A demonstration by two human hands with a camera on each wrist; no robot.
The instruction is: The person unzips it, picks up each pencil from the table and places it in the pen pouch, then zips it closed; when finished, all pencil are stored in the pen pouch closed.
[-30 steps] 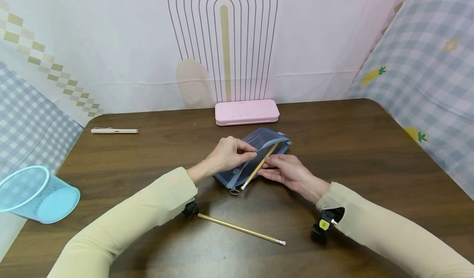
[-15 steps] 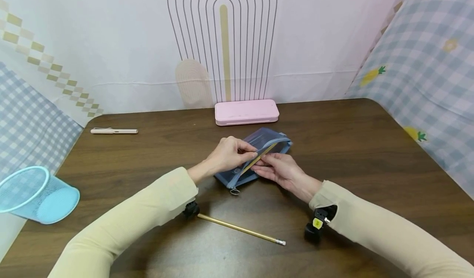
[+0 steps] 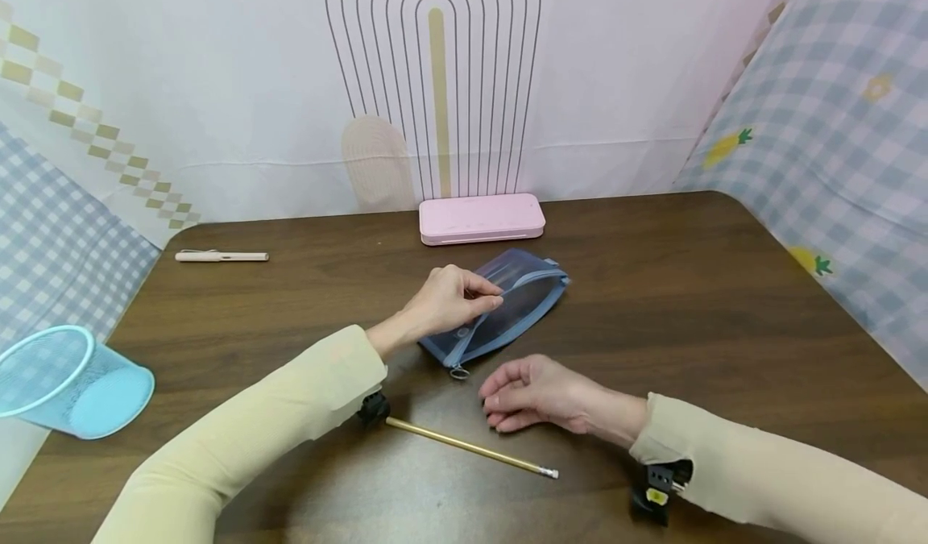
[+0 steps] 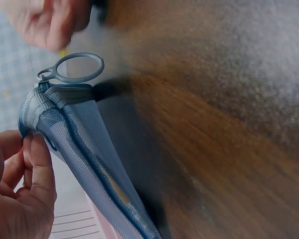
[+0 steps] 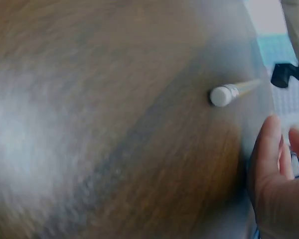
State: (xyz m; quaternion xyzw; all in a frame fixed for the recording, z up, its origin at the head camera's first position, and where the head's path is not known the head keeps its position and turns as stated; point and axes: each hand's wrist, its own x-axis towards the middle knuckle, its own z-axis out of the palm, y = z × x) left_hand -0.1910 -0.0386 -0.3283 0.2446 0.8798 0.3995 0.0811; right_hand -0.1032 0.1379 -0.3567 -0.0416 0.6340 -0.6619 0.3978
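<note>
My left hand [image 3: 449, 301] pinches the upper edge of a blue mesh zipper pouch [image 3: 511, 267], and its zippered mouth gapes. In the left wrist view a ring-shaped zipper pull [image 4: 80, 67] hangs at the pouch's end. A yellowish strip of the pencil [image 4: 114, 185] shows through the opening. My right hand [image 3: 542, 395] hovers in front of the pouch, fingers loosely bent and holding nothing. Just nearer to me, a gold pencil [image 3: 471, 448] lies on the table, its white eraser end toward the right. That eraser [image 5: 221, 96] also appears in the right wrist view, beside my right hand [image 5: 279, 194].
A pink pencil case [image 3: 482, 220] lies at the table's back edge, behind the pouch. Far left on the brown table [image 3: 696, 302] is a white pen [image 3: 221, 256]. A light-blue mesh pen holder [image 3: 116, 391] lies tipped over at the left edge.
My right hand slid a yellow pencil into the pouch, let it go and drew back toward me, near the gold pencil. My left hand has kept its grip on the pouch.
</note>
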